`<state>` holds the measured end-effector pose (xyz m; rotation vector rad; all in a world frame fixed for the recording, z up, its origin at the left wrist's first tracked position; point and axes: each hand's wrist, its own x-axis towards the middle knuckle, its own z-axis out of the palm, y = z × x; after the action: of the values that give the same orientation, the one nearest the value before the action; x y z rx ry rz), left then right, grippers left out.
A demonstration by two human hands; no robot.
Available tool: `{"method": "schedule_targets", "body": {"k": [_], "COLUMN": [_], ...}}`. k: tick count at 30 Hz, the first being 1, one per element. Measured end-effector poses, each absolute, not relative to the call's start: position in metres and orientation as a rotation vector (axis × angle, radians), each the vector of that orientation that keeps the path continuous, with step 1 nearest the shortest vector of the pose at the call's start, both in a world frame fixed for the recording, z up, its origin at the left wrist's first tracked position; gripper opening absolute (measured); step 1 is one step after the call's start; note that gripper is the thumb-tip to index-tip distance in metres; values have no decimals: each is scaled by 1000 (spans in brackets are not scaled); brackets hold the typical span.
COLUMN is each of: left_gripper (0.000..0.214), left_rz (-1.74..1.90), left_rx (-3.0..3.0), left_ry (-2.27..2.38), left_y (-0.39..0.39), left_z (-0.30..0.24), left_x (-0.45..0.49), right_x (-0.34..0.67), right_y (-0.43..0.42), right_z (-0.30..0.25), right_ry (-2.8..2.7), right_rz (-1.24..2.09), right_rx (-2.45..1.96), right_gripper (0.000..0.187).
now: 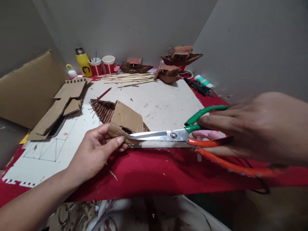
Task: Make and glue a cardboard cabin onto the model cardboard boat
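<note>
My left hand pinches a folded piece of brown cardboard between thumb and fingers, just above the red cloth. My right hand grips the green and orange handles of large scissors. The steel blades point left and are closed into the cardboard's lower edge. Behind the cardboard lies a dark brown ribbed boat hull on the white sheet.
Cardboard offcuts lie at left beside a big cardboard panel. At the back stand a yellow flask, two red cups, wooden sticks and model boats. A tube and dark tools lie at right.
</note>
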<state>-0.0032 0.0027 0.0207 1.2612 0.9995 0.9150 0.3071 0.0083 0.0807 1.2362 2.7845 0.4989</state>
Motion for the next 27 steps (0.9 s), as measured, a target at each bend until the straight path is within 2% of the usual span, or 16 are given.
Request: {"method": "schedule_targets", "body": {"k": [3,10,22,27], "left_gripper": [3,11,16,16], "left_rz": [911,911,950,967], "left_rx": [1231,1110,1018,1014], "left_ry": [979,979,925,907], "left_y": [4,7,8,8], "left_z": [20,14,9,9], "left_x": [-4,-3,1,0], "right_x": [310,312,307,307], "right_y": [7,2,0,-3], "right_z": [78,77,64,58], "right_ry": [2858,2737,2929,2817], "right_rz": [473,212,190,-20], "right_rx": [1004,1178,1060,1165], "right_gripper": [62,34,58,52]}}
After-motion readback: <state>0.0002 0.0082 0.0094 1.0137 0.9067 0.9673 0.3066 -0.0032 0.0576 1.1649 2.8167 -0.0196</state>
